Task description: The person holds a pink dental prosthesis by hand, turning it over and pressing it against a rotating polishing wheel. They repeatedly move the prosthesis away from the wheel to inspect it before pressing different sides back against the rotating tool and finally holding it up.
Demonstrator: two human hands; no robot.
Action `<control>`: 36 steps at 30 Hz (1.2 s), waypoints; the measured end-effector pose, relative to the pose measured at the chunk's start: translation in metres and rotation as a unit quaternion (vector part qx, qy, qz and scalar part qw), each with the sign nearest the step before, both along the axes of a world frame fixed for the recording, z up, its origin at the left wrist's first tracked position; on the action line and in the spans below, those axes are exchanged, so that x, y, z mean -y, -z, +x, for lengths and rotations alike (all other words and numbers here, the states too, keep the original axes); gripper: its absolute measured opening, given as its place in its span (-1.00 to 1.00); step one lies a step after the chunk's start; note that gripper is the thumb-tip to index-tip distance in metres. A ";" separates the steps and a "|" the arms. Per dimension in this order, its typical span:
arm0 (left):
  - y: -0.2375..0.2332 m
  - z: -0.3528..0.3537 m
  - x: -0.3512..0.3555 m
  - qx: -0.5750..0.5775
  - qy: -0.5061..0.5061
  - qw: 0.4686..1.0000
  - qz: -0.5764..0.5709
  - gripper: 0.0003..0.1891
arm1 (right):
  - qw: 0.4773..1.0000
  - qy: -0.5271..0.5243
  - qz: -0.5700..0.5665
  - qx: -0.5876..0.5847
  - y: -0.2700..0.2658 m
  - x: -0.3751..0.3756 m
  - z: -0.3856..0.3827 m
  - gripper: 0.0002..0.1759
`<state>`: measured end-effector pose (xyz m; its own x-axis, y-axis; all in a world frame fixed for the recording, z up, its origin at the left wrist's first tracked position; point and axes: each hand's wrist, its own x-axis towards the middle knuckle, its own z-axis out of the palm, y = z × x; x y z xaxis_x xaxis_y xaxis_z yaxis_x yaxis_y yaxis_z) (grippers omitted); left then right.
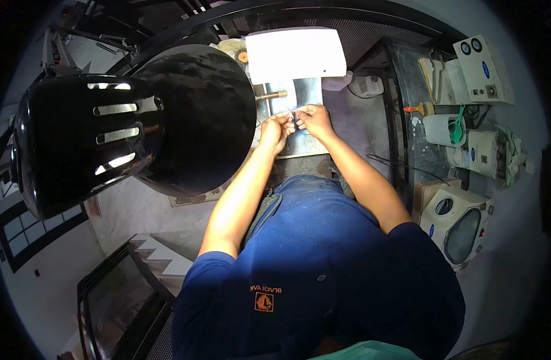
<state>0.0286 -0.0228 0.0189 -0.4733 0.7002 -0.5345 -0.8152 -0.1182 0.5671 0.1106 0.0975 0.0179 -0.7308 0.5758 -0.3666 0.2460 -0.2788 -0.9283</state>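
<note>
My left hand (276, 133) and my right hand (313, 122) meet over a shiny metal tray (302, 144), with fingertips close together. The fingers of both hands are pinched around something too small to make out. Just beyond them, a brass-coloured rod (271, 95) points to the right, its left end hidden behind the black lamp shade. Above the tray is a bright white cover (296, 55).
A large black lamp (197, 120) fills the left side near my left forearm. At the right stand a white box with gauges (482, 69), a brush (420, 109), a white container (444, 130) with a green scoop (456, 127), and a machine with a window (457, 225).
</note>
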 end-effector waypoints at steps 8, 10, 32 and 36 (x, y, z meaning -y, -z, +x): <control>-0.001 -0.002 -0.007 0.012 0.010 1.000 -0.007 -0.84 | 0.991 0.010 0.129 0.044 0.002 0.003 -0.007 -0.91; 0.003 -0.002 -0.007 0.002 -0.015 1.000 -0.001 -0.83 | 0.994 0.017 0.107 0.024 0.006 0.002 -0.008 -0.91; 0.004 -0.033 -0.033 -0.007 0.019 0.989 -0.150 -0.84 | 0.993 -0.041 0.100 0.052 0.018 -0.005 -0.012 -0.81; -0.007 -0.036 -0.033 -0.033 0.031 0.980 -0.196 -0.81 | 0.990 -0.044 0.127 0.051 0.008 0.001 -0.013 -0.82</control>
<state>-0.0073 0.0102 0.0258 -0.4787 0.4756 -0.7380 -0.7741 0.1680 0.6103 0.0976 0.0965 0.0100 -0.7482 0.5954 -0.2928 0.3558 -0.0124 -0.9345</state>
